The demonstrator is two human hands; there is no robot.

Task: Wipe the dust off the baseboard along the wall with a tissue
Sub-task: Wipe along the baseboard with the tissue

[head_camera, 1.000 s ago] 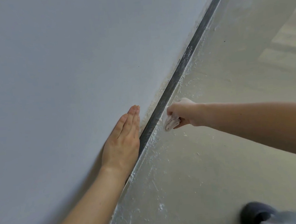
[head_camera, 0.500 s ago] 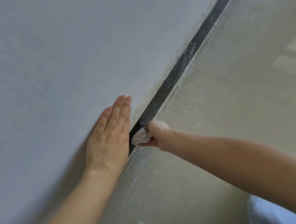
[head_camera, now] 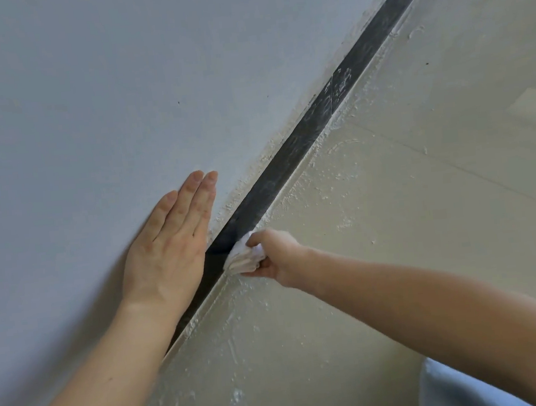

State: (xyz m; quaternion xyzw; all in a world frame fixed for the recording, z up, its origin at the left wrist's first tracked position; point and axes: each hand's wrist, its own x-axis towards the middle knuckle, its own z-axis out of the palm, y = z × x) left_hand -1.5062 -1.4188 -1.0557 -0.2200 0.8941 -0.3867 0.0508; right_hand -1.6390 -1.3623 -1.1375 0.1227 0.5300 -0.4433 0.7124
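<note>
- White crumpled paper tissue [head_camera: 242, 258] is pressed against the long dark grey baseboard strip [head_camera: 291, 154], right by the edge where the strip meets the floor.
- The right hand [head_camera: 276, 254] holds the tissue. Its fingers [head_camera: 254, 238] are curled tight round the wad, and the wad sticks out toward the strip.
- The baseboard runs in a slanted line from the bottom left up to the top right. It sits between the wall and the floor. It looks darker next to the tissue and has pale dusty smears farther up.
- The left hand [head_camera: 166, 248] lies flat on the pale grey painted wall [head_camera: 118, 86], just above the strip and just beside the tissue. Its fingers [head_camera: 194, 200] are straight and close together, and they hold nothing.
- The beige smooth floor [head_camera: 411, 238] has white specks [head_camera: 343, 221] and crusty bits along the edge by the strip.
- A pale blue piece of cloth [head_camera: 451, 391] shows in the bottom right corner, under the right arm.
</note>
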